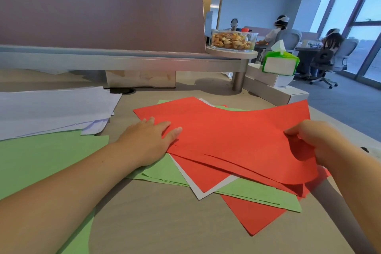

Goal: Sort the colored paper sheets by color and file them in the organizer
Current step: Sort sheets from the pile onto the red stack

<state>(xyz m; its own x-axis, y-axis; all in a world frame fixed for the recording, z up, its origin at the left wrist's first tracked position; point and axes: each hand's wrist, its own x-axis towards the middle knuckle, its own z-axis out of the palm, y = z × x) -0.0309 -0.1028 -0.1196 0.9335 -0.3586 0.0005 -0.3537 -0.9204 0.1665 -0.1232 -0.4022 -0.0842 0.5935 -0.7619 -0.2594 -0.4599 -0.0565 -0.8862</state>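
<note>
On the beige desk [165,222], the left hand [148,140] is pressing flat-fingered on the mixed paper pile while the right hand [315,140] is pinching the top thin red paper sheet [237,136]; sorting is underway, and lifting it clear probably comes next.

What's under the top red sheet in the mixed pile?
More red sheets, green sheets and one white sheet edge stick out beneath the top red sheet; whatever lies under its middle is covered.

Place: open-plan office.
Partition: desk divider [99,12] straight beyond the left hand [144,140].
Seats: people [275,34] working in swivel chairs [346,51], far beyond the right hand [321,142].
Windows: tall panes [350,6] further right.
</note>
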